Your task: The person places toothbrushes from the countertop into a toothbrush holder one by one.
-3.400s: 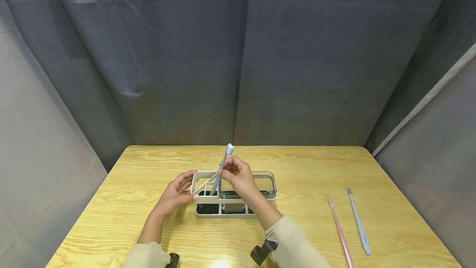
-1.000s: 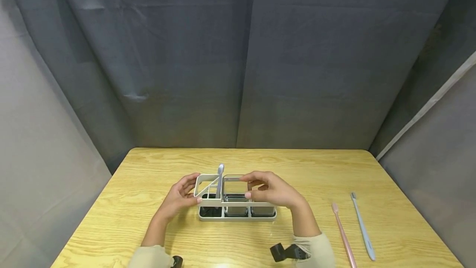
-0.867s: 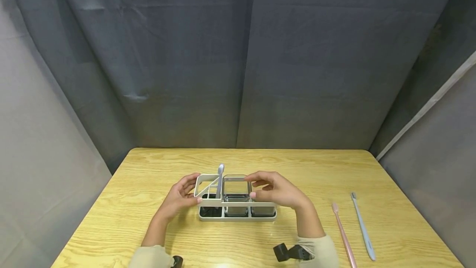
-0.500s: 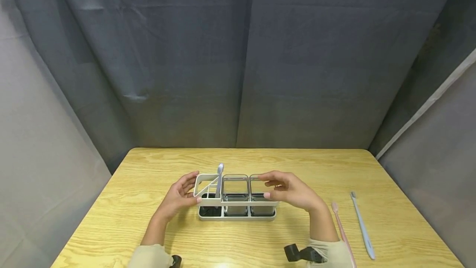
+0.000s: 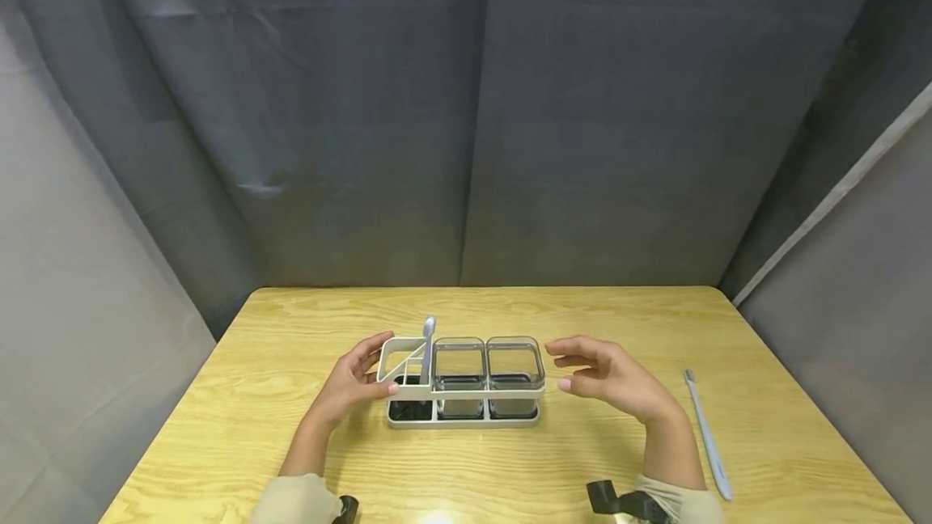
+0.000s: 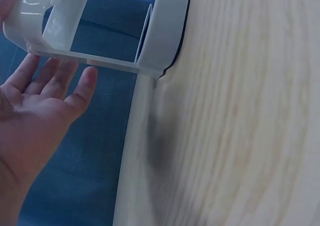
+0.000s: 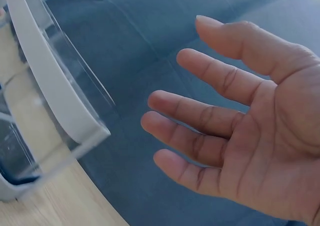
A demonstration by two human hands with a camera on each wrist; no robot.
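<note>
A white holder (image 5: 466,413) stands mid-table with two clear cups (image 5: 459,365) in its middle and right bays. A purple toothbrush (image 5: 427,338) stands head up in the left bay. My left hand (image 5: 380,364) cups the holder's left end, thumb on the front and straight fingers behind. In the left wrist view that hand (image 6: 45,95) lies open beside the holder (image 6: 160,30). My right hand (image 5: 575,366) hovers open just right of the holder, holding nothing. The right wrist view shows its spread fingers (image 7: 200,116) apart from the holder's rim (image 7: 45,85).
A grey-blue toothbrush (image 5: 705,435) lies on the wooden table (image 5: 510,467) at the right, beyond my right forearm. Grey curtains close in the back and both sides. Black wrist-camera mounts sit at the near edge.
My right hand let go of the purple toothbrush, now standing in the left bay, then slid right off the cups. My right forearm now hides the pink toothbrush. The left hand stayed.
</note>
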